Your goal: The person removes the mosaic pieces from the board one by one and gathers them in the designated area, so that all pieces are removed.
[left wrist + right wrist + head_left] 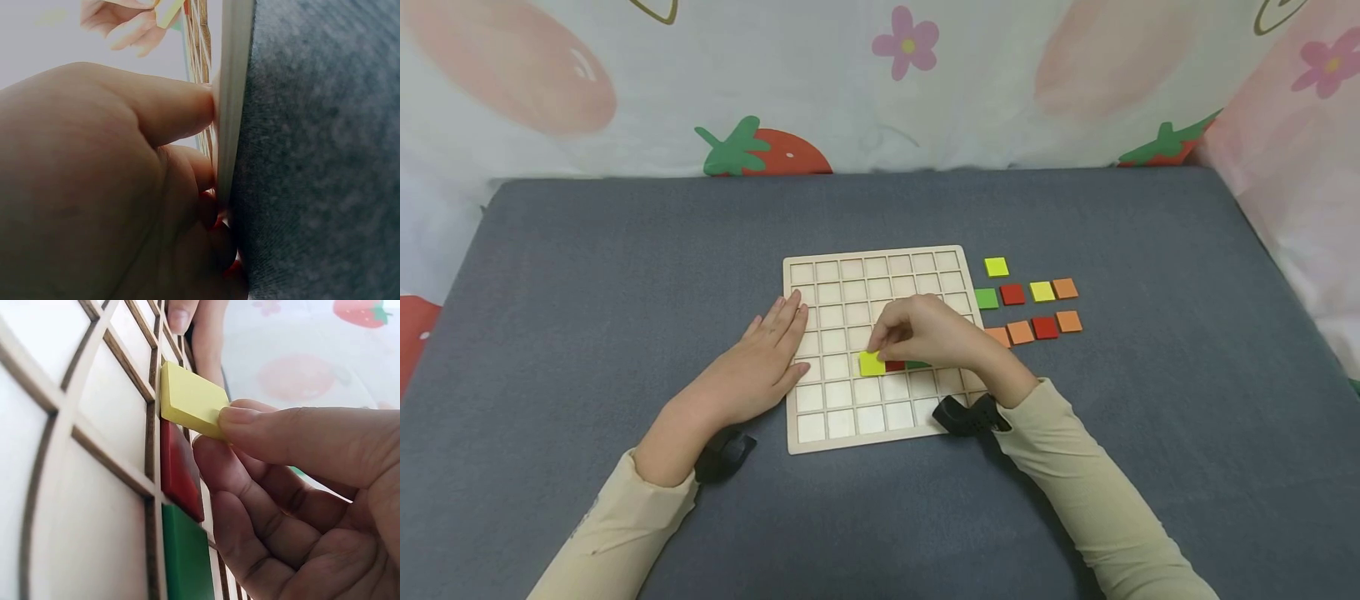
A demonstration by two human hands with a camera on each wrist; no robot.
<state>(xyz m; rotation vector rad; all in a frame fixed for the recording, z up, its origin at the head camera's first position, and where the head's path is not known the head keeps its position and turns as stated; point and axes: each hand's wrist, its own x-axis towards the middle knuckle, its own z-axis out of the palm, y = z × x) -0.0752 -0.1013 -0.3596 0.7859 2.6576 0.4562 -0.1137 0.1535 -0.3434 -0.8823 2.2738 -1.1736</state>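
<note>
Between thumb and fingers, my right hand point(928, 332) pinches a yellow square tile point(192, 397). The tile is tilted, one edge down at a cell of the wooden grid board point(800, 446). Beside it, a red tile point(180, 469) and a green tile point(186, 550) sit in neighbouring cells of the same row; the hand partly covers both in the head view. My left hand point(760, 362) lies with straight fingers on the board's left edge, thumb touching the rim in the left wrist view.
Loose tiles lie right of the board: a yellow tile point(996, 267) at the back, then two rows including a green tile point(987, 298), a red tile point(1012, 294) and an orange tile point(1069, 322). Grey cloth point(625, 275) covers the table; a printed curtain point(970, 100) hangs behind.
</note>
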